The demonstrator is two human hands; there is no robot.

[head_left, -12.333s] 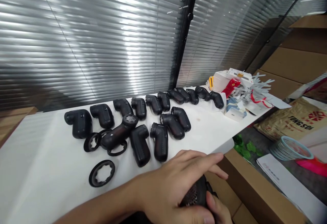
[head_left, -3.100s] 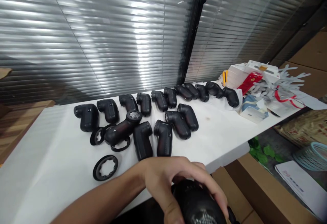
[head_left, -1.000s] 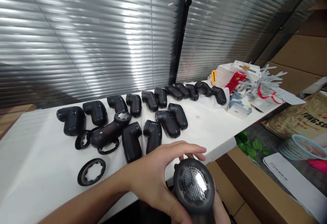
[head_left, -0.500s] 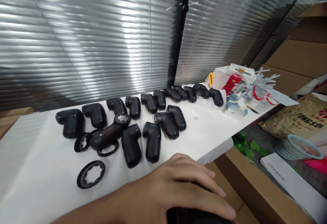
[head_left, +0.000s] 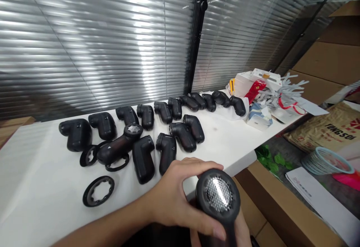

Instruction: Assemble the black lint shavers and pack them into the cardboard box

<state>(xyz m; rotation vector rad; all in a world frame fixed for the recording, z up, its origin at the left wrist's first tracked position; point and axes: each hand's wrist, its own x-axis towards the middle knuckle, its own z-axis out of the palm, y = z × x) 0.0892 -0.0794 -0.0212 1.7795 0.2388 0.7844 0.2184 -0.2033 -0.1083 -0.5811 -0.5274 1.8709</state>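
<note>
A black fabric shaver with a round perforated metal head facing me is held up at the front edge of the table. My left hand reaches in from the left, thumb and fingers closed around the shaver's head rim. Lower down, my right hand wraps the handle, mostly hidden behind it and cut off by the frame. On the table to the left lies another shaver with its mesh head up. A black ring with a scalloped inner edge rests flat near it.
Several more black shavers are set out on the white table, in front of a window blind. White boxes and a red packet stand at its far right end. Below are a cardboard box and a blue basket.
The shaver has risen into view, its mesh head now showing. My left hand has turned from lying over a dark thing to gripping the head's rim. My right hand has appeared.
</note>
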